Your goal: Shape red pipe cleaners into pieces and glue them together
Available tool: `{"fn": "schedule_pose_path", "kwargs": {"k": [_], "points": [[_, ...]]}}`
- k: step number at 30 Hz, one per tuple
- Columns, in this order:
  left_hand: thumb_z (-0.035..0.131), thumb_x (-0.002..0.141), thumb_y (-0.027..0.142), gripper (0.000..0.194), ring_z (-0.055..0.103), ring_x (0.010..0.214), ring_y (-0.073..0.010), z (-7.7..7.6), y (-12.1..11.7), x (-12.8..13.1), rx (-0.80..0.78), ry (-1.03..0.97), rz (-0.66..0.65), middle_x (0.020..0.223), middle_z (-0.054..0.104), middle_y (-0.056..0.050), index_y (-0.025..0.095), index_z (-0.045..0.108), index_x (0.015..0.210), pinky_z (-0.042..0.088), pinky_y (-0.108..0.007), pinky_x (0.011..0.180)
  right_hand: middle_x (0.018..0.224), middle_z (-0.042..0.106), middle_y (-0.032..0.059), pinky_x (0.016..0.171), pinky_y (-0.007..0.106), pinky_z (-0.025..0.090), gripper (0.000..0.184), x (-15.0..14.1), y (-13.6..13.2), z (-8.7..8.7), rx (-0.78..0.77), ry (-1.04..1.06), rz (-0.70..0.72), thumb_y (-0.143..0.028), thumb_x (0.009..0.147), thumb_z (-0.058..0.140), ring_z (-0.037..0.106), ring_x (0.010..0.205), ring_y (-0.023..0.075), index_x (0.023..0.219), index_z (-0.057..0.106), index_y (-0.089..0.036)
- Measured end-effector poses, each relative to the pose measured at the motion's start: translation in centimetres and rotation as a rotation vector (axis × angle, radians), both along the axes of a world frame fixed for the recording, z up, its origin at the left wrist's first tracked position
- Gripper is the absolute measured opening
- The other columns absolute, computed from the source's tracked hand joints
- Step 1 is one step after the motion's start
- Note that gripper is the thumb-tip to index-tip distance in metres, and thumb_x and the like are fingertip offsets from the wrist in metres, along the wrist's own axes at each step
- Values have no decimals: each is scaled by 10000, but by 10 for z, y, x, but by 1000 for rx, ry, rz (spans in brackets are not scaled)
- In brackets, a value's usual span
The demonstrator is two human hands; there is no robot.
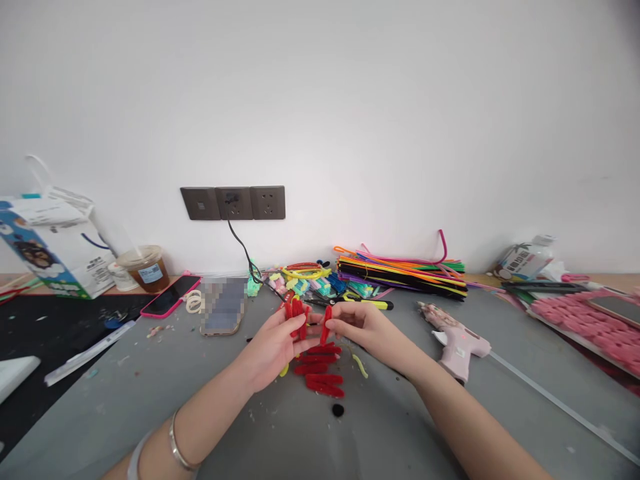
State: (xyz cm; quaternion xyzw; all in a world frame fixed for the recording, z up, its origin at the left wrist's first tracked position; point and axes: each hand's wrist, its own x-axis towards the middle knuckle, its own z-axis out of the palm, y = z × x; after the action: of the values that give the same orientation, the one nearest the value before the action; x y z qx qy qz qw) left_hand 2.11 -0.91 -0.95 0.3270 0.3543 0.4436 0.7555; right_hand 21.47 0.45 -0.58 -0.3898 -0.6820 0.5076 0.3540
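My left hand [273,343] is closed round several bent red pipe cleaner pieces [295,315], which stand upright between thumb and fingers. Just to its right, my right hand [361,327] pinches one folded red pipe cleaner [327,326] between thumb and fingertips. Under both hands, more folded red pipe cleaner pieces [324,383] lie on the grey mat [280,440]. A black round piece [338,410] rests in front of them, and a yellow-green pipe cleaner bit [360,366] lies to their right.
A pink glue gun [460,347] lies right of my right arm. Behind the hands are a bundle of coloured pipe cleaners [400,273] and yellow-handled scissors [373,303]. Phones [173,295], a drink cup [147,268] and a carton [55,247] stand left; a bottle [527,259] is right.
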Motion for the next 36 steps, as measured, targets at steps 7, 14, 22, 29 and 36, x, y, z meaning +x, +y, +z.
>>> {"fn": "schedule_pose_path", "kwargs": {"k": [7,14,22,29,36], "points": [[571,910,169,173,594,1134,-216,0,-6,4,31,-25,-74,1188,659,-97,179,693,1032,524,-369,948,635,626,9,528,267,407,308,-13,-1,-11,45,-48,-146,-479,794,663,535,579,150,691,636,-189],[564,909,103,191,636,1057,-190,2,-9,5,11,25,-70,1172,681,-88,163,710,1017,542,-357,939,566,530,-18,502,269,341,234,-16,-4,-11,135,-136,-244,-381,800,630,432,526,134,651,605,-203],[744,807,227,210,667,927,-178,-6,-8,4,75,68,-109,1044,706,-88,142,698,992,521,-311,868,587,344,-81,509,237,294,187,-15,-7,-6,254,-100,-294,-310,784,657,347,546,116,793,492,-222],[668,849,444,345,425,559,-70,-4,-8,1,255,280,-223,703,613,-24,107,658,927,325,-232,551,800,603,22,658,279,421,249,-1,-5,5,158,8,-107,-430,889,584,534,725,159,854,620,-186],[527,893,560,417,272,491,-61,-5,-6,-3,335,446,-303,600,428,58,158,505,786,202,-245,493,869,653,24,684,279,444,209,7,-4,7,10,-53,34,-395,874,627,574,758,160,888,642,-186]]}}
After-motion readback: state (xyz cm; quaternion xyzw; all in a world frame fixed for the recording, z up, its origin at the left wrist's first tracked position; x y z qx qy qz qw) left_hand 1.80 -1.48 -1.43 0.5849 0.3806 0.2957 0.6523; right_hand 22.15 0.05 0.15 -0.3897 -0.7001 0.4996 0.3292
